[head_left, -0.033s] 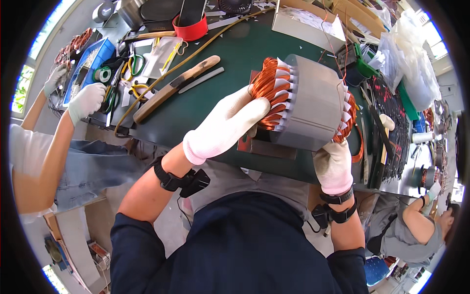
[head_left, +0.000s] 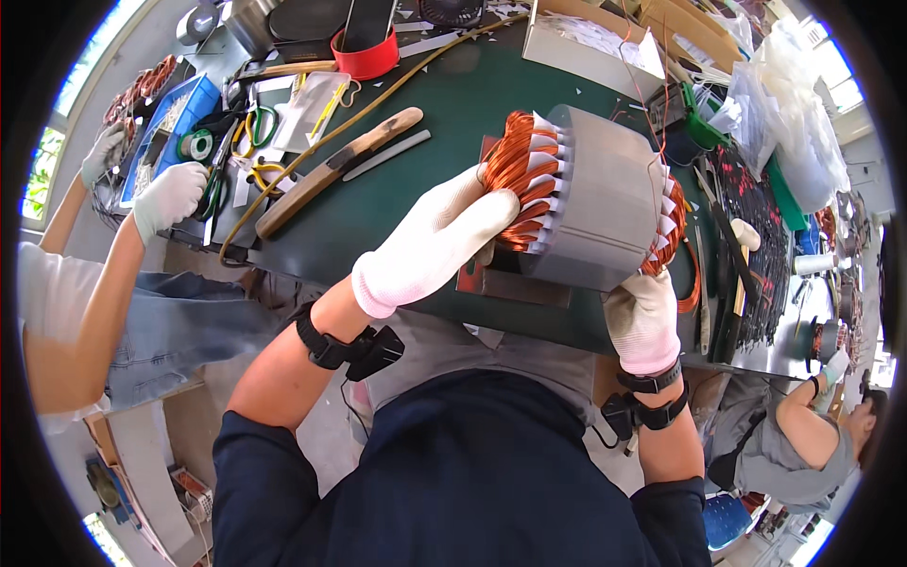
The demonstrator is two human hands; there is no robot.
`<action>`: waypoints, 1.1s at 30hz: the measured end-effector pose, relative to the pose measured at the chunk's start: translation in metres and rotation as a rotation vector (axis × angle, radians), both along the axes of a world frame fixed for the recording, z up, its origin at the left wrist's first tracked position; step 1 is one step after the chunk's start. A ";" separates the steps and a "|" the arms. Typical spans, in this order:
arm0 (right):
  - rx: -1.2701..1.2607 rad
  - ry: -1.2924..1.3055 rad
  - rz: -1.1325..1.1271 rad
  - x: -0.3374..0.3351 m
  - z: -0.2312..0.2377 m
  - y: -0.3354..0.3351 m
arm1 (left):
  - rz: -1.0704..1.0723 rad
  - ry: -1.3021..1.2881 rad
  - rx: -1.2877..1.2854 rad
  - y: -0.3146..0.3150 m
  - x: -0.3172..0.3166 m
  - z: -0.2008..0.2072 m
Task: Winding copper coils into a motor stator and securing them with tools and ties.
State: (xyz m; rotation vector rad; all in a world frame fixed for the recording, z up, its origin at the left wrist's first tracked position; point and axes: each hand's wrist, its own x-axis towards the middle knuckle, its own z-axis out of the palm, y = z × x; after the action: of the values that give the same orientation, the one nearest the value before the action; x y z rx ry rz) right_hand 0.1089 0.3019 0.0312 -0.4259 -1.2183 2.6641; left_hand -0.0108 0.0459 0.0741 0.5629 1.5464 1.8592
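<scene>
A motor stator (head_left: 609,194) lies on its side on the green bench top, its grey steel core smooth and round. Copper windings (head_left: 531,180) bulge from its left end, with white insulating paper tabs between the coils. My left hand (head_left: 439,227), in a white glove, is closed on this left bundle, thumb on the near side; the fingers behind are hidden. Under the right end, my gloved right hand (head_left: 644,321) is closed at the lower edge of the other windings (head_left: 669,227), its fingertips partly hidden. A reddish metal support (head_left: 510,285) shows beneath the core.
A wooden stick (head_left: 340,170) and a pale strip (head_left: 387,155) lie left of the stator. Farther left are scissors (head_left: 260,123) and a blue tray (head_left: 179,123), beside a co-worker's gloved hand (head_left: 170,198). A white box (head_left: 595,47) stands behind; black strips (head_left: 756,255) lie right.
</scene>
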 end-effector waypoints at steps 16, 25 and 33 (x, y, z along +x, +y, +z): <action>0.146 0.050 -0.135 0.006 -0.015 -0.021 | 0.346 -0.038 0.230 0.012 0.038 -0.052; 0.836 -0.012 -0.046 0.009 0.002 0.028 | 0.550 0.141 -0.136 0.001 0.020 -0.031; 0.805 -0.109 0.165 -0.060 -0.042 0.031 | 0.097 1.678 -0.160 0.024 -0.068 -0.062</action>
State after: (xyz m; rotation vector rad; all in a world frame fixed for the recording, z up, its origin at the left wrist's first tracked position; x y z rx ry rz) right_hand 0.0494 0.3327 -0.0110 -0.3371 -2.2663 2.0151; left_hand -0.0792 0.0703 0.0123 2.3158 2.5772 1.0574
